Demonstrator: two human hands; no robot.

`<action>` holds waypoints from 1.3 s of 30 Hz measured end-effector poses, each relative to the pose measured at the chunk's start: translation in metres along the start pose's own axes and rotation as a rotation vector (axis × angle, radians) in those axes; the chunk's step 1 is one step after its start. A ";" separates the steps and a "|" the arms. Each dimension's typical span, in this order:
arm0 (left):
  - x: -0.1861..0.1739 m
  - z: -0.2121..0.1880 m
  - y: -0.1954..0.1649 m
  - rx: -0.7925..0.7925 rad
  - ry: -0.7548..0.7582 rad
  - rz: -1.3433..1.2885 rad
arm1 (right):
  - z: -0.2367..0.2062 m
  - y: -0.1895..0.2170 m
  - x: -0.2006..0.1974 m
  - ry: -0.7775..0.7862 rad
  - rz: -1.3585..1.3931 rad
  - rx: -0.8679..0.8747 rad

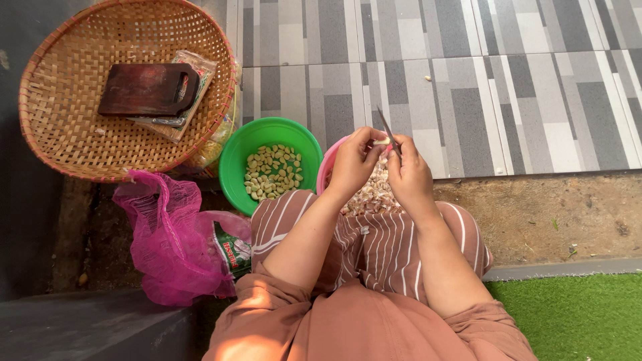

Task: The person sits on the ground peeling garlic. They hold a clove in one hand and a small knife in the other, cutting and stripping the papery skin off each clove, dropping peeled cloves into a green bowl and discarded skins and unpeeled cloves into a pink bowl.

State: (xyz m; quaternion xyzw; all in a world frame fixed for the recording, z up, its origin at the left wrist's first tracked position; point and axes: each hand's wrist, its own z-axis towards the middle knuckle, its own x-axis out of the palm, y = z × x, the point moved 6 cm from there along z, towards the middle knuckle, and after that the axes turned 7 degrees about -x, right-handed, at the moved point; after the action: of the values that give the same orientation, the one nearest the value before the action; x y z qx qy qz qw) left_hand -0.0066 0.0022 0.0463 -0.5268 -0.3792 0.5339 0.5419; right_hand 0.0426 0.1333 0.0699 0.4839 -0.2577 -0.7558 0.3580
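A flat printed packet [194,80], pale with red and green markings, lies in the round woven basket [67,127] at about ten o'clock from the hands, half covered by a dark brown wooden board [144,89] with a handle hole. At about eight o'clock, a second packet with a green printed label [232,249] pokes out from a crumpled pink mesh bag [167,241] on the ground.

The garlic clove [382,141] sits at the middle of the view, pinched between the fingertips of both hands, just above a pink bowl [328,167]. The left hand [354,164] is closed round the clove from nine o'clock, thumb and fingers curled on it. The right hand [409,175] is curled from three o'clock, gripping a small knife [388,130] whose thin dark blade points up toward twelve o'clock, touching the clove.

The clove is small, pale cream and smooth where it shows; most of it is hidden by the fingers. Below the hands, the pink bowl holds a heap of cloves with papery skins [374,194], whitish with a purple tinge. Just beside it at nine o'clock, a green bowl [247,154] holds peeled cloves [273,172], pale yellow-green. Both bowls stand on the ground at the edge of the grey striped floor tiles [508,80], against the person's striped lap [374,247].
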 end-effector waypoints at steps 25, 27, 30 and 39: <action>0.030 0.005 0.059 -0.341 0.195 -0.750 | 0.000 -0.020 0.001 -0.114 -0.186 -0.059; 0.029 0.004 0.061 -0.379 0.195 -0.748 | 0.004 -0.034 -0.007 -0.123 -0.159 0.093; 0.028 0.004 0.068 -0.463 0.180 -0.778 | 0.006 -0.037 -0.024 -0.188 -0.158 0.066; -0.065 0.022 0.065 -0.495 -0.515 -0.959 | 0.010 -0.037 -0.036 -0.171 -0.157 -0.001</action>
State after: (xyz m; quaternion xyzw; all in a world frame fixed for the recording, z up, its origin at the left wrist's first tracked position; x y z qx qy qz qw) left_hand -0.0494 -0.0657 -0.0037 -0.2610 -0.8071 0.2360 0.4741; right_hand 0.0329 0.1850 0.0663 0.4360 -0.2482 -0.8202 0.2748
